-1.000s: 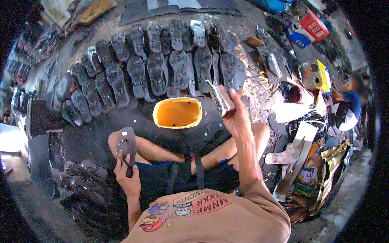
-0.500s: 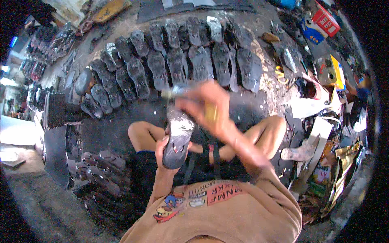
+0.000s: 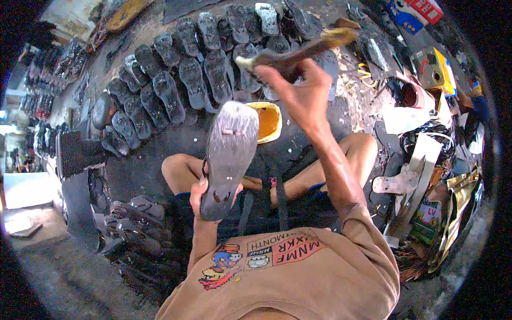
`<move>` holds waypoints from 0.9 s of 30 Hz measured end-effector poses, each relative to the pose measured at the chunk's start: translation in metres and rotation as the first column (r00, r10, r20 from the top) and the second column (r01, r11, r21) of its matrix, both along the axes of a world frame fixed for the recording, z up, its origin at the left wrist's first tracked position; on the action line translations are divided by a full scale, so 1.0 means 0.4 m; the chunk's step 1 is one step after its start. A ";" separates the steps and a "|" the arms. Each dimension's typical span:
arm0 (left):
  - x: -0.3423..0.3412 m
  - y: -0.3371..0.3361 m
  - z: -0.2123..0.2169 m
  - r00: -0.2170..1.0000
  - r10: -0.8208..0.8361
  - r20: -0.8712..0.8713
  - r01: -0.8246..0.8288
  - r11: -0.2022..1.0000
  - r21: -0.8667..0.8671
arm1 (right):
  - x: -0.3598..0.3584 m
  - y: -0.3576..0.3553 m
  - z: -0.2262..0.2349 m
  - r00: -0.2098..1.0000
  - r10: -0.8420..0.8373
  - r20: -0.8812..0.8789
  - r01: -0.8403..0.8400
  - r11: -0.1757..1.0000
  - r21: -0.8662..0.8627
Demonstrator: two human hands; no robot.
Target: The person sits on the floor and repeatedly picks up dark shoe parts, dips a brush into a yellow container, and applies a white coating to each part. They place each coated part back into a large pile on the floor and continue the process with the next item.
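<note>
My left hand (image 3: 198, 197) grips a dark flip-flop (image 3: 228, 165) by its heel end. The sole's underside faces up, and whitish wet-looking streaks cover its front part. A bit of strap shows at its left edge. Up and to the right, my right hand (image 3: 306, 98) is closed on a long brush-like tool (image 3: 290, 57), blurred by motion, with a pale left tip and a yellowish right end. Just beyond the flip-flop stands a pale yellow container (image 3: 279, 126) with amber stuff inside, partly hidden by the sole.
Rows of dark soles (image 3: 193, 82) curve across the floor ahead. Piled sandals (image 3: 138, 224) lie to my left beside a dark sheet (image 3: 79, 205). At the right are a yellow box (image 3: 444, 72), a white bag (image 3: 402, 120), pale strips (image 3: 418, 176) and scraps.
My right hand has lifted the tool off the sole and moved it away, up and right. The flip-flop is now raised nearer to me, and the container has come into sight.
</note>
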State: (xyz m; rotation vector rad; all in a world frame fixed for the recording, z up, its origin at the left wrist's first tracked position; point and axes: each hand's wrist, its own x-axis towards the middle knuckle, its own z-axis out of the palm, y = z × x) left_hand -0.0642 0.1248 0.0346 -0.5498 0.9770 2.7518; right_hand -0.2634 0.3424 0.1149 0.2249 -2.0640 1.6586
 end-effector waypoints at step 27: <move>-0.161 0.041 0.001 0.956 0.070 -0.286 0.047 0.922 0.384 | 0.241 -0.075 -0.066 0.973 0.088 0.214 -0.090 0.996 0.000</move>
